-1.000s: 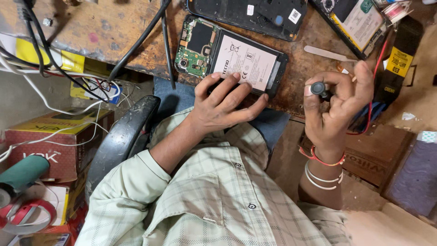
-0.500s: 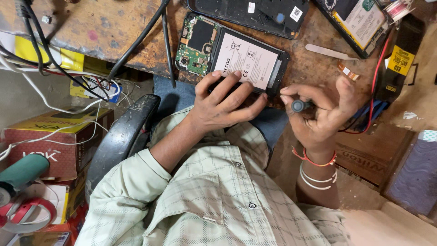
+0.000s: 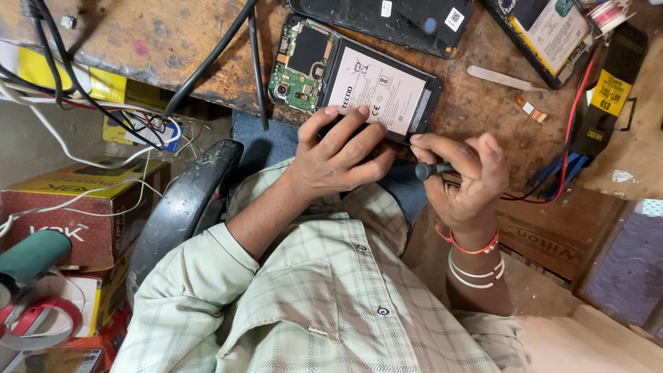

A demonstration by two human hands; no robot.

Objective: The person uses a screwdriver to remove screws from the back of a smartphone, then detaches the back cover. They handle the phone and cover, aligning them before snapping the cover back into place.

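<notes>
The left hand lies with fingers spread flat on the near edge of an opened phone, pinning it to the worn wooden counter. Just beside it, the right hand is curled around a dark screwdriver, gripping its handle, the tip near the phone's lower corner. Another opened phone lies beyond.

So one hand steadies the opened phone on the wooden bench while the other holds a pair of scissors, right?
Not scissors. The head view shows the right hand gripping a small dark-handled screwdriver. The left hand does steady the opened phone on the wooden bench.
</notes>
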